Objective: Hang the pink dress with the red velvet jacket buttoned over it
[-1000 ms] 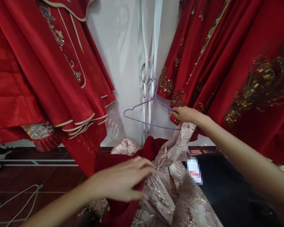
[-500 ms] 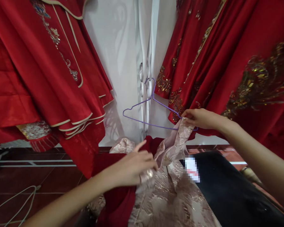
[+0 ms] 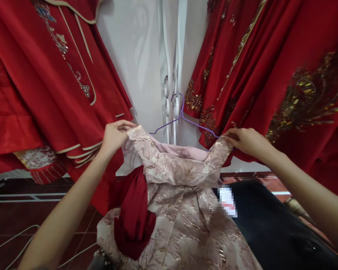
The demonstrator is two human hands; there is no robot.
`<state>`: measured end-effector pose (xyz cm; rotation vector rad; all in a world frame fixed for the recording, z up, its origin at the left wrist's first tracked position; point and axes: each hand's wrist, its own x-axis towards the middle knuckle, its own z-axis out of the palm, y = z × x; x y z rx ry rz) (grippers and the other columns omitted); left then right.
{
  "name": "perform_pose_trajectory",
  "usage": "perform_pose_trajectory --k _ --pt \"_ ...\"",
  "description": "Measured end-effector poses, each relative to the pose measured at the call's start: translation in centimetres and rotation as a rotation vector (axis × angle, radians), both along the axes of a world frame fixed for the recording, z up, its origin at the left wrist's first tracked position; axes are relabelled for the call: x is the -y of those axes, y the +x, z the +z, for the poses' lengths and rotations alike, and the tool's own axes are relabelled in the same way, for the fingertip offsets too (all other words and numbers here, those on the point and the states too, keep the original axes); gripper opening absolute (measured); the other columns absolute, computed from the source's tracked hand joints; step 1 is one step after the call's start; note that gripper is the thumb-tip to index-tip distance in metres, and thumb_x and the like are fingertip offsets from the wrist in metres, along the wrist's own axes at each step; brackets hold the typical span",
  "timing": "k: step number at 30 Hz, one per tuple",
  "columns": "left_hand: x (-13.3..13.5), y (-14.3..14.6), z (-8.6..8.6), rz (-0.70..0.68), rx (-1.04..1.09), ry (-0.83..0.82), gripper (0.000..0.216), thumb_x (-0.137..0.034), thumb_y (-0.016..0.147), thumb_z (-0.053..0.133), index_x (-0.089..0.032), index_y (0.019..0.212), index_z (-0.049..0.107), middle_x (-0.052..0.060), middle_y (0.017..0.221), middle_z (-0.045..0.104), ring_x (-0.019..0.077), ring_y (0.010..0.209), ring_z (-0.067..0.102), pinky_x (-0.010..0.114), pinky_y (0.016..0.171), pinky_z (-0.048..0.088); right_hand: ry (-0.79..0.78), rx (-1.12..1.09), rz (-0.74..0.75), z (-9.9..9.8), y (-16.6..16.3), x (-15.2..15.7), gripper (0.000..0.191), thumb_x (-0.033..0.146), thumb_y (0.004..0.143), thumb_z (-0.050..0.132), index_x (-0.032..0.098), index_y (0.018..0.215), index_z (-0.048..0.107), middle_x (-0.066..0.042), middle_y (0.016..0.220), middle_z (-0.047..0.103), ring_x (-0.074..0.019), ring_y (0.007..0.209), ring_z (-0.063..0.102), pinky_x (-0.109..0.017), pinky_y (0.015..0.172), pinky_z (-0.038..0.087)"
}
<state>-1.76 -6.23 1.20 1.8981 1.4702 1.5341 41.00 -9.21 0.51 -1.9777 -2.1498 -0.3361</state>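
Observation:
A pink-and-gold brocade dress (image 3: 183, 210) hangs in front of me, its wide neckline spread between both hands. My left hand (image 3: 116, 137) pinches the left shoulder strap at its top. At the other side my right hand (image 3: 240, 138) grips the right strap, close to the hanger's right arm. The purple wire hanger (image 3: 181, 114) sits behind the neckline, its hook at the white cabinet handles; its lower bar is mostly hidden by the dress. Dark red cloth (image 3: 133, 213) drapes over the dress's left side.
Red embroidered garments hang at left (image 3: 59, 75) and right (image 3: 259, 82) of the white cabinet doors (image 3: 132, 56). A black padded surface (image 3: 264, 221) with a white blurred tag (image 3: 227, 200) lies at right. A pale cable (image 3: 19, 240) runs over the tiled floor.
My left hand has moved up and left from the bodice, now holding the left strap. The neckline has been drawn open across the hanger, and the dark red cloth has shifted. My right hand stays put.

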Motion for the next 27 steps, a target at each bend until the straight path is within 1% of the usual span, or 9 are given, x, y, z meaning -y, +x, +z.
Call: perform_pose_trajectory --k 2,6,8,12,16,20,24,25,27 --pt "-1.0 0.1 -0.9 -0.005 0.013 -0.053 0.026 -0.03 0.061 0.07 -0.012 0.08 0.07 0.004 0.07 0.069 0.0131 0.06 0.059 0.02 0.052 0.041 0.005 -0.014 0.007 -0.3 0.0 -0.3 0.031 0.039 0.09 0.047 0.025 0.107 0.068 -0.007 0.092 0.073 -0.0271 0.083 0.067 -0.035 0.07 0.048" --pt "-1.8 0.1 -3.6 -0.142 -0.092 -0.402 0.012 -0.024 0.066 0.066 -0.013 0.069 0.069 -0.002 0.042 0.054 0.0088 0.038 0.046 0.018 0.039 0.031 0.004 -0.033 0.007 -1.0 -0.5 -0.3 0.034 0.041 0.09 0.045 0.026 0.109 0.069 -0.007 0.094 0.073 -0.0276 0.086 0.067 -0.036 0.073 0.048" --pt "-1.6 0.0 -4.7 -0.146 -0.011 -0.5 0.01 -0.021 0.069 0.064 -0.014 0.073 0.07 -0.004 0.038 0.05 0.0068 0.034 0.041 0.017 0.036 0.029 0.004 -0.018 -0.021 -1.3 -0.9 0.1 0.037 0.042 0.091 0.042 0.026 0.112 0.068 -0.008 0.093 0.073 -0.0289 0.084 0.067 -0.037 0.071 0.048" --pt "-1.4 -0.4 -6.2 -0.191 0.327 -0.541 0.018 -0.024 0.073 0.068 -0.013 0.087 0.07 0.004 0.064 0.069 0.0083 0.051 0.059 0.017 0.049 0.047 0.056 0.006 -0.102 -1.7 -1.3 1.5 0.039 0.04 0.092 0.038 0.024 0.114 0.066 -0.011 0.09 0.073 -0.0313 0.081 0.068 -0.037 0.066 0.047" --pt "-1.7 -1.2 -7.3 -0.233 0.404 -0.541 0.03 -0.033 0.074 0.072 -0.013 0.096 0.069 0.012 0.093 0.073 0.016 0.08 0.069 0.025 0.071 0.056 0.055 -0.033 -0.152 -2.6 -0.3 3.0 0.037 0.037 0.092 0.037 0.02 0.109 0.066 -0.013 0.086 0.073 -0.0324 0.08 0.069 -0.036 0.067 0.046" --pt "-2.0 -1.6 -8.6 -0.27 0.513 -0.518 0.026 -0.031 0.077 0.068 -0.016 0.098 0.069 0.01 0.107 0.071 0.0178 0.096 0.068 0.028 0.085 0.055 -0.099 -0.034 -0.163 -4.9 1.2 4.9 0.031 0.03 0.088 0.041 0.021 0.094 0.07 -0.013 0.088 0.074 -0.0335 0.084 0.069 -0.038 0.07 0.047" --pt "-1.2 -1.0 -8.9 -0.355 0.673 -0.634 0.019 -0.02 0.082 0.058 -0.016 0.097 0.068 0.01 0.106 0.071 0.0163 0.095 0.067 0.027 0.086 0.054 -0.363 -0.092 -0.047 -7.0 1.3 7.6 0.023 0.03 0.083 0.047 0.031 0.076 0.069 -0.006 0.079 0.074 -0.0298 0.08 0.07 -0.037 0.065 0.049" --pt "-0.9 -0.8 -8.7 -0.384 0.708 -0.657 0.021 -0.018 0.082 0.055 -0.016 0.098 0.068 0.01 0.108 0.071 0.0157 0.096 0.067 0.026 0.086 0.054 -0.394 -0.11 0.0 -7.2 1.0 8.1 0.022 0.031 0.082 0.048 0.033 0.076 0.069 -0.004 0.078 0.074 -0.0284 0.078 0.07 -0.036 0.063 0.05" --pt "-0.1 -0.3 -7.9 -0.438 0.76 -0.646 0.025 -0.018 0.083 0.049 -0.016 0.1 0.067 0.009 0.111 0.069 0.0149 0.097 0.066 0.026 0.086 0.054 -0.348 -0.125 0.033 -7.1 0.5 9.0 0.021 0.035 0.082 0.05 0.036 0.077 0.07 -0.001 0.078 0.074 -0.0262 0.074 0.07 -0.035 0.062 0.052"
